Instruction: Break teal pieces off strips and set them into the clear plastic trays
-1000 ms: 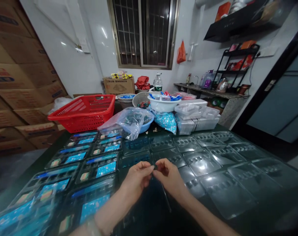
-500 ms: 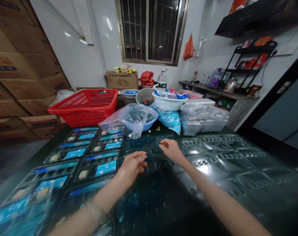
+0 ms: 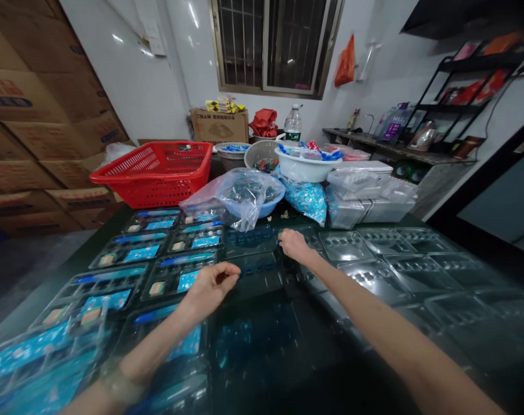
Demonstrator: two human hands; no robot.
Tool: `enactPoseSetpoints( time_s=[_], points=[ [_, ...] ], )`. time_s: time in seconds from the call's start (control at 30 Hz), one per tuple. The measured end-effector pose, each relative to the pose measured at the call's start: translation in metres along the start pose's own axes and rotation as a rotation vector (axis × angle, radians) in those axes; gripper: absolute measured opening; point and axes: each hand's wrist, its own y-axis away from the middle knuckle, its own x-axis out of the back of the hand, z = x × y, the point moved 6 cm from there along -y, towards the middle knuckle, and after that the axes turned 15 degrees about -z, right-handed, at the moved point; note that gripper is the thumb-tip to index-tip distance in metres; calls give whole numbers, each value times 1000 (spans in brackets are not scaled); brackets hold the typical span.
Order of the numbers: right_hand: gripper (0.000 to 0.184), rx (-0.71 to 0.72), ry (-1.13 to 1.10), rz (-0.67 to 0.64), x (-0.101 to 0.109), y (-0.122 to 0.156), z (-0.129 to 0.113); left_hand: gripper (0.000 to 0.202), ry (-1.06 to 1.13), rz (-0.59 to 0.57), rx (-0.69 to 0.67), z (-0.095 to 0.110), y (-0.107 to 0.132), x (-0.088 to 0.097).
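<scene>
While right hand (image 3: 295, 246) sits curled at clear plastic blister tray (image 3: 309, 235) on dark green surface (image 3: 331, 386), left hand (image 3: 210, 289) has thumb and finger together by nearer tray (image 3: 262, 278) (can't tell if either grip's got anything). Trays look light, flexy, slippery, probably easy to crease; rims seem best hold.

The closed fingertips of the right hand (image 3: 293, 244) hide whether something small is between them; for the left hand (image 3: 214, 283) I also cannot tell. The left forearm (image 3: 158, 333) covers part of a blue card (image 3: 189, 344). Toward the right edge, the clear trays (image 3: 449, 314) become blurred. A plastic bag (image 3: 247, 193) partly veils the contents of the blue basin (image 3: 271, 207). The window (image 3: 244, 49) is cut at the top.
</scene>
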Motion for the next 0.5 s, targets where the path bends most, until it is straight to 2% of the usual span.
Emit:
enactPoseSetpoints(
  time_s=[0.17,0.23,0.33,0.4,0.5],
  points=[
    [19,13,-2,2,4,9,-7,16,-199,-238,-114,18,3,-35],
    [28,27,-29,49,11,23,-11,22,-248,-291,-138,19,4,-49],
    [40,64,-92,150,21,56,-16,31,-336,-337,-195,18,4,-68],
    [36,104,-143,199,24,81,-19,29,-372,-343,-226,18,1,-77],
    [28,155,-215,240,19,116,-22,18,-369,-311,-228,16,-2,-81]
  ],
)
